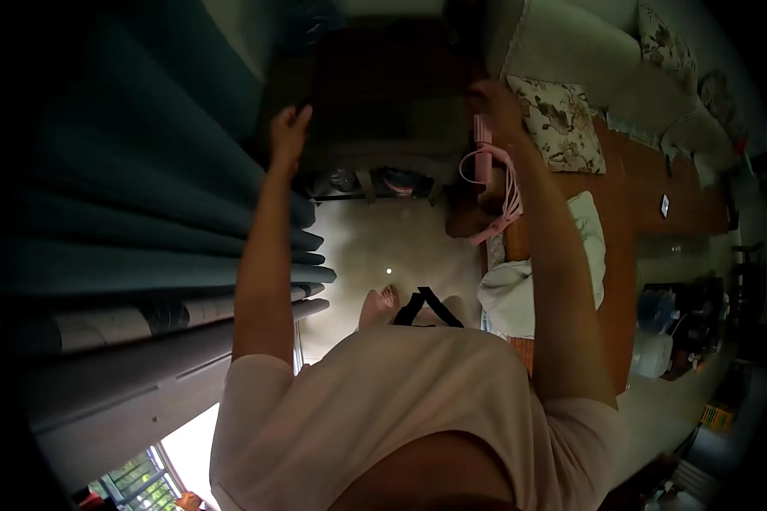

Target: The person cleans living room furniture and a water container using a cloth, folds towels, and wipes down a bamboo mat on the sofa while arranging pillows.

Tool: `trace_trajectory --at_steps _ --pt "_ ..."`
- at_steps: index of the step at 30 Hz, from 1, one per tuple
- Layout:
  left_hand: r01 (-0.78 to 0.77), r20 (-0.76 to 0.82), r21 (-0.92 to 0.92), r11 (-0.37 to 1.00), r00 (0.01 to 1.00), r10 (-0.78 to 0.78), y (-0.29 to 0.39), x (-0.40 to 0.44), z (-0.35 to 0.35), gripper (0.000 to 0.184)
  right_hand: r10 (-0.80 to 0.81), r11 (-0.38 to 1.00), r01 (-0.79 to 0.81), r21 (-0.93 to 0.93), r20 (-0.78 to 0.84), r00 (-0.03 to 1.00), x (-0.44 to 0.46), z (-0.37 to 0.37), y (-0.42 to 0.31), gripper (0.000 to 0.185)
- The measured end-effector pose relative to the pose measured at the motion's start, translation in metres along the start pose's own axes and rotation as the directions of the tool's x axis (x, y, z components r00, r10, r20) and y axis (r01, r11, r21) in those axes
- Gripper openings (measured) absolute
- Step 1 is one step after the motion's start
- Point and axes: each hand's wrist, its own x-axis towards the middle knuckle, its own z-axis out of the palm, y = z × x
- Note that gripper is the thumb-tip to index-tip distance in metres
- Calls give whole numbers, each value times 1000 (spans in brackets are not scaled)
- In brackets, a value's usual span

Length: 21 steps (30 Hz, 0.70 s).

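My arms reach forward, one on each side of a dark brown cloth spread over a low seat or bench in deep shade. My left hand is closed at the cloth's left edge, thumb up, and seems to pinch it. At the right edge my right hand is curled and dim, its fingers partly blurred; it also appears to grip the cloth. Just below that hand lies a pink power strip with a looped pink cord. The shade hides exactly where the cloth meets my fingers.
Blue-green curtains hang along the left. To the right are a floral cushion, a wooden surface with a pale cloth and a phone, and a covered sofa. Items sit under the bench; tiled floor lies before it.
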Motion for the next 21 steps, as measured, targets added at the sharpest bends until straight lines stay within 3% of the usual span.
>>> trace_trajectory --at_steps 2,3,4,7,9,11,13,15,16,18,19,21 --pt "49 17 67 997 999 -51 -88 15 7 22 93 993 -88 -78 57 994 -22 76 61 25" --pt "205 89 90 975 973 -212 -130 22 6 23 63 950 -34 -311 82 995 -39 96 59 27" --pt "221 93 118 968 968 -232 -172 26 9 21 156 953 -111 -282 144 977 -52 109 58 25" --pt "429 35 192 882 896 -443 -184 16 27 16 410 909 -356 -215 314 857 -65 137 59 21" --pt "508 -27 24 861 861 -508 -173 38 37 15 454 888 -444 -120 385 803 -35 146 67 21" --pt "462 -62 -43 886 884 -464 -148 83 46 19 472 863 -505 -11 372 799 10 148 84 19" --pt "364 3 -96 927 931 -365 -122 136 54 28 465 829 -524 197 279 840 49 140 101 27" --pt "348 80 154 925 928 -363 -78 173 72 41 322 888 -292 355 -27 946 72 121 115 38" --pt "378 11 298 877 917 -399 -66 185 84 45 337 872 -317 372 14 942 84 120 143 44" --pt "435 -133 555 709 888 -441 -60 197 109 52 364 900 -372 226 78 928 74 104 200 55" --pt "329 -106 536 777 940 -324 -86 195 116 54 377 922 -384 60 95 921 59 91 225 61" --pt "74 -53 477 876 997 -55 -162 184 128 58 491 871 -464 -161 278 826 3 89 280 59"
